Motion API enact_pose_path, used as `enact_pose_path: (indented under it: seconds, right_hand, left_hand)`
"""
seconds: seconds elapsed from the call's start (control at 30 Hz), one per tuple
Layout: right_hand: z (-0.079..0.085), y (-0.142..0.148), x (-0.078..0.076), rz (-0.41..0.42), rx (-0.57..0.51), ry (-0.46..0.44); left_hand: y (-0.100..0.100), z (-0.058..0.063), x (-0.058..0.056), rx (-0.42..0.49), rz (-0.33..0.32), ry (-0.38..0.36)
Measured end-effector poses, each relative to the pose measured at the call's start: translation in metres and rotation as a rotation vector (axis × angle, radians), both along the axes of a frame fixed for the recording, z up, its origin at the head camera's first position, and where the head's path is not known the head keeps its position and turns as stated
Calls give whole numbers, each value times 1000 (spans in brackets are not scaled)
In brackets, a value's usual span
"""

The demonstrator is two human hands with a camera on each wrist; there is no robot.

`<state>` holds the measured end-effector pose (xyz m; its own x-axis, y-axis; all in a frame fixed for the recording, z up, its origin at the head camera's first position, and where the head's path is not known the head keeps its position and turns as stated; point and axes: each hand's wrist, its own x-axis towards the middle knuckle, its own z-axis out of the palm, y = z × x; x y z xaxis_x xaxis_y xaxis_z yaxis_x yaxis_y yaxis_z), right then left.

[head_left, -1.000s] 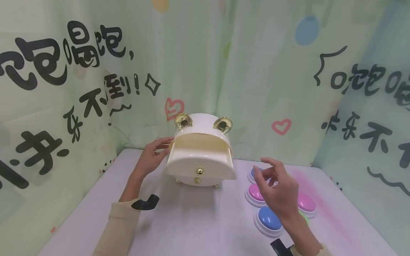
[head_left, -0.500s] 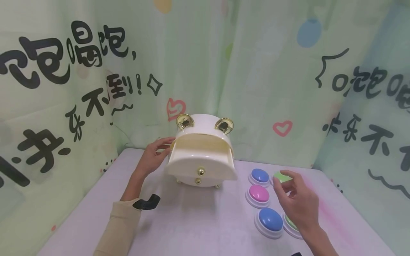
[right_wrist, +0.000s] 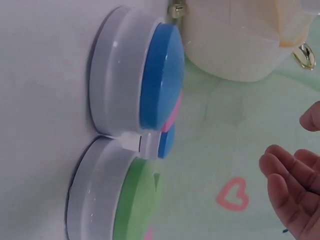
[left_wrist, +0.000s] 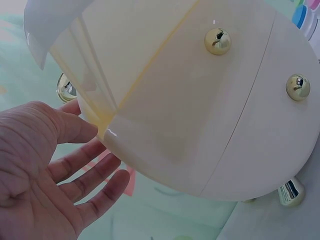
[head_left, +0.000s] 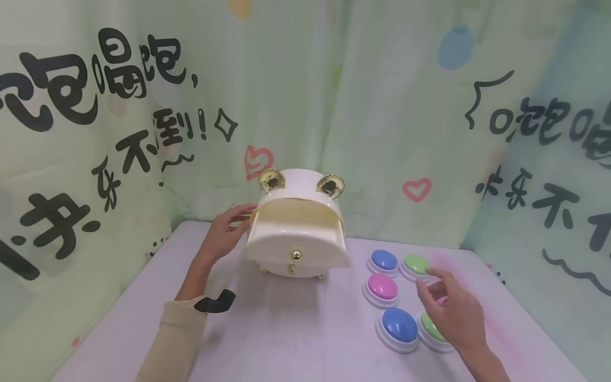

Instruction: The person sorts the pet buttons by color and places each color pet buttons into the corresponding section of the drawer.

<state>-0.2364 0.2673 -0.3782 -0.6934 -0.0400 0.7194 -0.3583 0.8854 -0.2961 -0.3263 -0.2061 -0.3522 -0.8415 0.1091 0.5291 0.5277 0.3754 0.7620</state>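
A cream drawer box shaped like a frog (head_left: 302, 183), with gold-ringed eyes, stands at the table's middle back. Its upper drawer (head_left: 272, 246) is pulled out and bears a gold knob (head_left: 296, 254); a smaller knob sits below. My left hand (head_left: 223, 236) touches the box's left side. In the left wrist view its thumb (left_wrist: 80, 129) lies at the edge beside the drawer opening, the other fingers loosely bent. My right hand (head_left: 455, 313) hovers at the right among the push buttons, fingers loosely bent, holding nothing. It partly covers a green button (head_left: 429, 326) and a pink one behind.
On the right of the table (head_left: 296, 339) are a front blue button (head_left: 400, 324), a pink button (head_left: 382, 286), a far blue button (head_left: 384, 259) and a far green button (head_left: 415, 263), all on white bases. A printed curtain (head_left: 382, 132) encloses the table's back and sides.
My right hand has moved right and slightly toward me, away from the pink and blue buttons, uncovering the far green one. My left hand stays at the box; the drawer stays out.
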Motion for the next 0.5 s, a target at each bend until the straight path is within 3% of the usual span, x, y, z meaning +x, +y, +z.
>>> enact_pose_path:
  seconds: [0.17,0.37,0.5]
  right_hand:
    - [-6,13,-2,-19,25,-166]
    - [-12,25,-2,-30,-29,-415]
    - [-18,33,-3,-8,-34,-509]
  left_hand:
    - [0,2,-3,15,-12,7]
    - [0,0,-2,22,-13,-4]
    - [-1,-1,-1,24,-10,-5]
